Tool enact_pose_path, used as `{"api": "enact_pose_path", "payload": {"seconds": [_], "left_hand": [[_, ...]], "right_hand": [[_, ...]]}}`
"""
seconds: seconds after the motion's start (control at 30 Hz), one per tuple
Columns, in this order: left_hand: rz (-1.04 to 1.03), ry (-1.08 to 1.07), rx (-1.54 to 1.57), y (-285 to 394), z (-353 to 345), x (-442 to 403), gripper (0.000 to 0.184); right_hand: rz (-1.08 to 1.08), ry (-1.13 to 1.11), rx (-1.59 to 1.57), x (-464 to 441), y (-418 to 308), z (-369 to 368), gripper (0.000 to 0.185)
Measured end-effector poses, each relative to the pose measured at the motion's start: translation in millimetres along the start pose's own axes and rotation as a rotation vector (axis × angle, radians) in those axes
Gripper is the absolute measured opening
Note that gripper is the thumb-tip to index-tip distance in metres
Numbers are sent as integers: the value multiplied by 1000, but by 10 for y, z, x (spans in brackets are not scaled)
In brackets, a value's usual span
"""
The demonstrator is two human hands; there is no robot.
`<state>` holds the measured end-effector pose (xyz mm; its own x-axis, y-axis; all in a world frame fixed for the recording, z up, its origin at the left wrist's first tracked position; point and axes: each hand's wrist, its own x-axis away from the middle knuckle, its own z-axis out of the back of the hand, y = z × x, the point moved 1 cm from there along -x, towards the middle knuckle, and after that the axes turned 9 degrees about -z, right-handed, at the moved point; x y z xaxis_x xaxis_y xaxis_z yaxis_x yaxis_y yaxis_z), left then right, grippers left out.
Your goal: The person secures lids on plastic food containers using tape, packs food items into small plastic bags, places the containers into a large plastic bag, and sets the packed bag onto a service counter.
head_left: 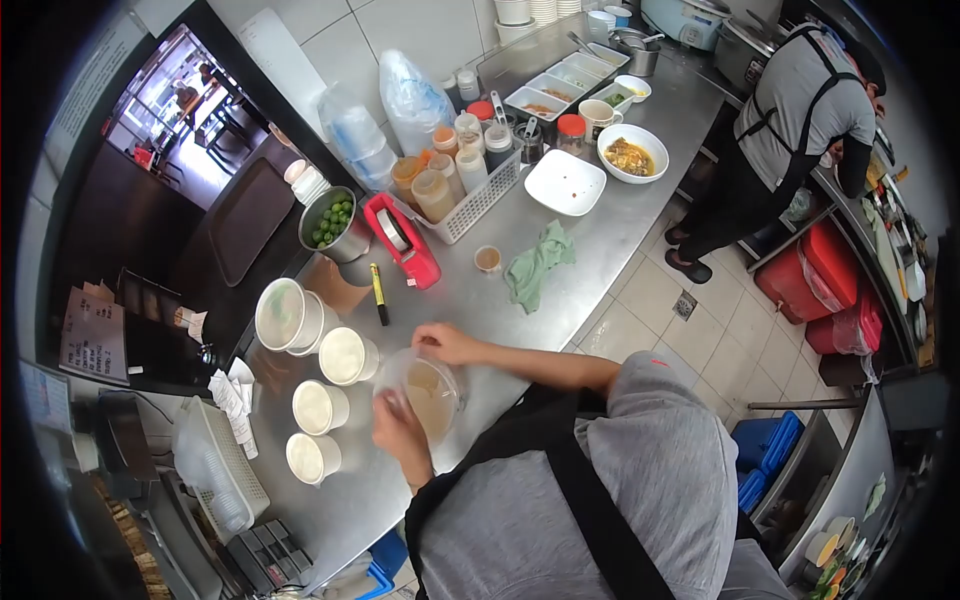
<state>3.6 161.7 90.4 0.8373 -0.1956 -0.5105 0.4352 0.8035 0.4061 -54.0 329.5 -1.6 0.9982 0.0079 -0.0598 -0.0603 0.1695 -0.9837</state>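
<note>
On the steel counter in front of me stands a round see-through container (430,402) with light brown contents. My left hand (398,428) is closed on a clear plastic lid (393,377) at the container's left edge. The fingers of my right hand (447,343) are bent at the container's far rim, closed on the lid's edge. Left of the container are several white tubs with lids (348,356), and a larger lidded tub (281,313) stands behind them. A yellow marker (378,293) lies beyond my right hand.
A red tape dispenser (402,241), a bowl of limes (334,219) and a basket of bottles (472,207) stand farther back. A green cloth (540,264), a small cup (487,259) and a white plate (565,182) lie to the right. A co-worker (800,110) stands at the upper right.
</note>
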Motion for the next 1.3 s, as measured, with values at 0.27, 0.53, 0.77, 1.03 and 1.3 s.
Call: {"api": "enact_pose_path", "payload": {"seconds": [0.27, 0.53, 0.77, 1.03, 1.3], "left_hand": [[559, -60, 895, -717, 311, 800, 32], [475, 124, 1007, -248, 894, -170, 30], [413, 166, 460, -377, 1151, 35, 34], [887, 180, 1570, -693, 888, 489, 17], [1088, 197, 2074, -755, 294, 526, 27]], "right_hand": [[249, -159, 30, 593, -262, 206, 36], [190, -310, -122, 64, -1633, 120, 29], [479, 86, 423, 27, -1751, 369, 30], [-468, -609, -574, 162, -1174, 559, 11], [-776, -553, -1383, 9, 27, 80, 17]]}}
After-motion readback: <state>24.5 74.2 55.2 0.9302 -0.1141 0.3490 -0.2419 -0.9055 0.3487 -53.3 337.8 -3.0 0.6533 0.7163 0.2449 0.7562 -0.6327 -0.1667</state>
